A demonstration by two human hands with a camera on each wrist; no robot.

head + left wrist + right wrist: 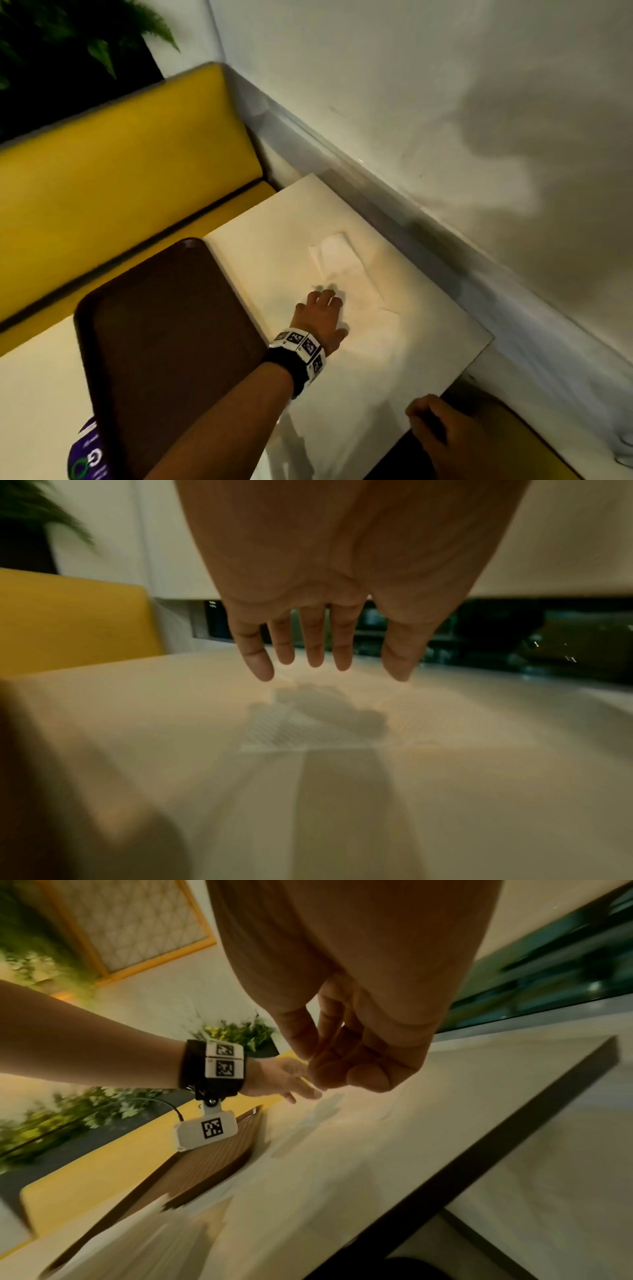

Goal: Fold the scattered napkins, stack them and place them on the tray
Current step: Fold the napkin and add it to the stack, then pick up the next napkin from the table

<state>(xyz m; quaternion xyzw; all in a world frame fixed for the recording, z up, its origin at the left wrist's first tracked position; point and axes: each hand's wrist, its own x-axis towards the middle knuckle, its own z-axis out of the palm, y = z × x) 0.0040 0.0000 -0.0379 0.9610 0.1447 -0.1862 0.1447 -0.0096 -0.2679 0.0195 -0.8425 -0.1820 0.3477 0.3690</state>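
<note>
White napkins lie on the white table (394,370) near the wall: one crumpled napkin (337,251) farther off and a flatter napkin (368,298) closer. My left hand (325,298) reaches over the flatter napkin (308,734) with fingers straight and spread, just above it, casting a shadow on it and holding nothing. The brown tray (164,325) sits to the left of that arm with nothing visible on it. At the table's near edge my right hand (423,413) hangs with loosely curled fingers (329,1069), holding nothing.
A yellow bench back (120,164) runs behind the table and tray. The white wall with a metal ledge (428,219) borders the table on the right. A purple printed item (87,462) lies by the tray's near corner. A plant (68,37) stands behind the bench.
</note>
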